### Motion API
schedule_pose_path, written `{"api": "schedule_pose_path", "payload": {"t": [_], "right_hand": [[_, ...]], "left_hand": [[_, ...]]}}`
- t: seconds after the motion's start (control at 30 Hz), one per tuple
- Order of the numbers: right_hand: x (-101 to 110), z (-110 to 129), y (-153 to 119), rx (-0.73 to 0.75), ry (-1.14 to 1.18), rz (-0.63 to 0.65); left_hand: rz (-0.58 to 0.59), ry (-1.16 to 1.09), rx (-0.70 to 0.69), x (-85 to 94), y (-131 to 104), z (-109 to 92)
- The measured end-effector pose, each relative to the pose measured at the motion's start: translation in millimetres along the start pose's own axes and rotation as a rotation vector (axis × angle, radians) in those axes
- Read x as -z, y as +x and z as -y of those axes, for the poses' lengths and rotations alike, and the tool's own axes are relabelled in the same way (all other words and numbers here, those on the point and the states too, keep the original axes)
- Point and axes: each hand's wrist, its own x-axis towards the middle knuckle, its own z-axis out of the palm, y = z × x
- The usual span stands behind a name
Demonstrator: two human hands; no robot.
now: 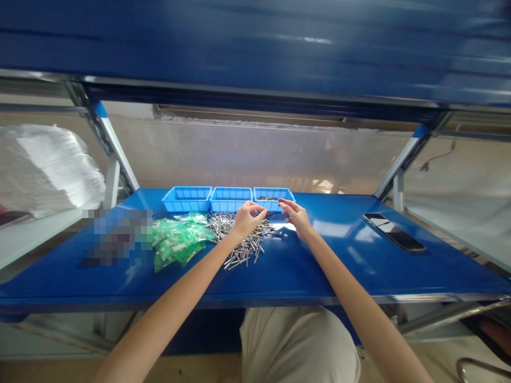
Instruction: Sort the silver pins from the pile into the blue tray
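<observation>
A loose heap of thin silver metal pins (244, 251) lies on the blue table in front of me. Over its upper part is my left hand (248, 218), thumb and fingertips pinched together; whatever they hold is too small to make out. My right hand (296, 216) faces it from the heap's right edge, fingers curled toward the thumb, and its grip is also too small to read. Just behind both hands stands the right blue bin (288, 194), with dark thin pins inside. The middle blue bin (231, 205) and left blue bin (187, 205) stand beside it in a row.
Green plastic bags (179, 242) with small parts inside lie left of the heap. A phone (394, 233) rests on the right side of the blue table (303, 274). A blurred-out patch covers something at left. A blue shelf (255, 48) hangs overhead between metal posts.
</observation>
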Motion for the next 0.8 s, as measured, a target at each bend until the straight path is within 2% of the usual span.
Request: {"api": "schedule_pose_path", "payload": {"t": [0.17, 0.3, 0.43, 0.57, 0.63, 0.8], "right_hand": [[-2.5, -7.9, 0.2, 0.123, -0.180, 0.013], [-2.5, -11.9, 1.1, 0.154, -0.229, 0.021], [-2.3, -14.7, -0.4, 0.153, -0.229, 0.062], [-3.6, -12.4, -4.9, 0.153, -0.239, 0.123], [-4.6, -10.4, -7.4, 0.148, -0.244, 0.171], [-7.0, -9.0, -10.1, 0.139, -0.181, 0.217]], "left_hand": [[0.272, 0.222, -0.259, -1.5, -7.5, 1.5], [0.375, 0.362, -0.300, -4.3, -10.3, 5.4], [0.331, 0.365, -0.233, -9.1, -11.2, 6.3], [0.153, 0.329, -0.126, -11.3, -9.5, 5.6], [0.102, 0.318, -0.085, -10.6, -8.0, 5.7], [0.057, 0.286, -0.011, -9.7, -6.0, 7.1]]}}
